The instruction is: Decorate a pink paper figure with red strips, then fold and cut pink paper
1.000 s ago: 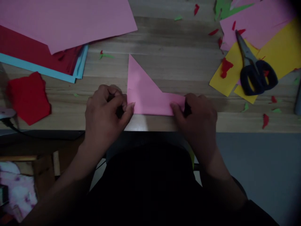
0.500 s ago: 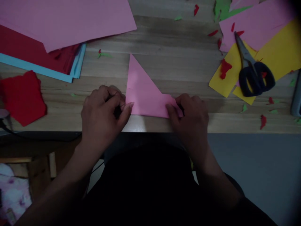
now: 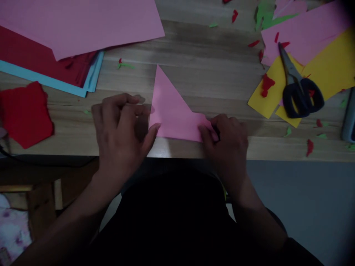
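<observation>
A folded piece of pink paper [image 3: 173,120] lies near the table's front edge, with a tall point at its left and a short, low part at its right. My left hand [image 3: 119,125] is at its left edge with fingers apart; the thumb tip rests on the lower left corner and the index fingertip touches the edge higher up. My right hand [image 3: 229,142] pinches the paper's right end, thumb on top and fingers curled around the end. The undersides of those fingers are hidden.
Scissors [image 3: 295,88] with dark handles lie on yellow paper [image 3: 332,70] and pink paper [image 3: 296,40] at right. Large pink [image 3: 97,26], red [image 3: 30,55] and blue sheets [image 3: 69,89] overlap at upper left. A red cut-out [image 3: 26,114] lies at far left. Red and green scraps are scattered about.
My left hand's fingers have loosened and spread from a closer curl, while its thumb stays at the corner. My right hand keeps its pinch. The whole view has shifted slightly.
</observation>
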Tool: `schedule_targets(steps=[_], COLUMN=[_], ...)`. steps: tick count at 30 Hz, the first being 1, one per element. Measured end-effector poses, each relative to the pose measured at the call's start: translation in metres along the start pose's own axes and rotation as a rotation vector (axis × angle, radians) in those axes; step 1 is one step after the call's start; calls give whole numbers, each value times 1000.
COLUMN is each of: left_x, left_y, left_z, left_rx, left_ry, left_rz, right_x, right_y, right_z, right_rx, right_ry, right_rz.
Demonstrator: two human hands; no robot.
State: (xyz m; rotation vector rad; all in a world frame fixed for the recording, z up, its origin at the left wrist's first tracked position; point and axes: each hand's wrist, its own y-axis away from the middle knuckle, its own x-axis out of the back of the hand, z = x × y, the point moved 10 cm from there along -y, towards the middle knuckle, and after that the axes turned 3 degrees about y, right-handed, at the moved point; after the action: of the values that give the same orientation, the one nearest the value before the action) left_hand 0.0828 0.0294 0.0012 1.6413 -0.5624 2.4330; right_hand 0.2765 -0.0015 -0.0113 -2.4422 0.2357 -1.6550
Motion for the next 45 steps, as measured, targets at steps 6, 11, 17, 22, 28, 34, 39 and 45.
schedule_targets(steps=[6,11,17,22,28,34,39,45], left_x=[-18,-18,-17,-21,-24,-27,-27,-26], left_y=[27,26,13,13,14,16,20,19], left_z=[69,70,69,71,65,70,76,77], left_rx=[-341,-366,-396,-397,-360,-429,-468,-457], left_ry=[203,260,209,227,240,212,142,138], left_rz=[-104,-80,-34,-73,-115,-121,-109,-107], right_x=[-2,4,12,14,14,10,28,23], right_y=[1,6,15,17,14,10,16,57], right_z=[1,7,17,16,15,11,27,-11], right_rx=[-6,-32,-79,-27,-27,-13,-95,211], right_ry=[5,-112,-141,-143,-122,-74,81,16], right_rz=[-5,14,-12,6,-9,-64,85,34])
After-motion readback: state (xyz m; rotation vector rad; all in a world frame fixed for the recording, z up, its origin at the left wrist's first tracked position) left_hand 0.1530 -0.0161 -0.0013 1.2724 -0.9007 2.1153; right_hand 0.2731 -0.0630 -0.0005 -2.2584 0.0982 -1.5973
